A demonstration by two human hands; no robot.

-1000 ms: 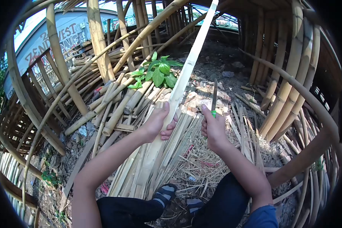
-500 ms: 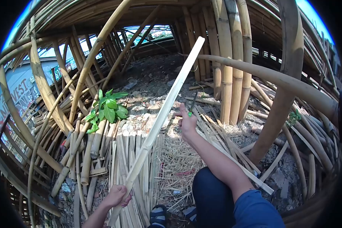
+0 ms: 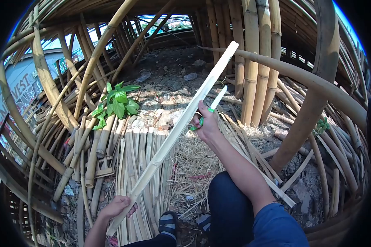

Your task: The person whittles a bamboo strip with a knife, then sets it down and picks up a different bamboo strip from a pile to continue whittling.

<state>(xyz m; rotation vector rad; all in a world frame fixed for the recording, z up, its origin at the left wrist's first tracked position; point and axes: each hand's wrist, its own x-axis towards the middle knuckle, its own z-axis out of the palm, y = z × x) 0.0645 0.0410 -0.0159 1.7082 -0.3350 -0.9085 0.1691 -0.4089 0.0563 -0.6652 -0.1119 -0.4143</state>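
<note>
A long split bamboo strip [image 3: 173,134] runs diagonally from the lower left to the upper middle, its pale inner face up. Near its lower end my left hand [image 3: 118,206] is closed round it. My right hand [image 3: 206,122] is closed on a green-handled knife [image 3: 219,98], whose blade points up and to the right. The thumb of that hand rests against the strip's right edge, and the blade stands a little apart from the strip.
Split bamboo strips [image 3: 142,152] lie below the held one, beside straw-like shavings [image 3: 196,168]. Thick upright poles [image 3: 251,82] and a curved horizontal pole [image 3: 301,80] stand at the right. A leafy plant [image 3: 118,103] grows at the left.
My right hand has come up against the strip, and the knife blade has turned so its bright side shows. The fingers of my left hand have loosened slightly. The view has shifted a little.
</note>
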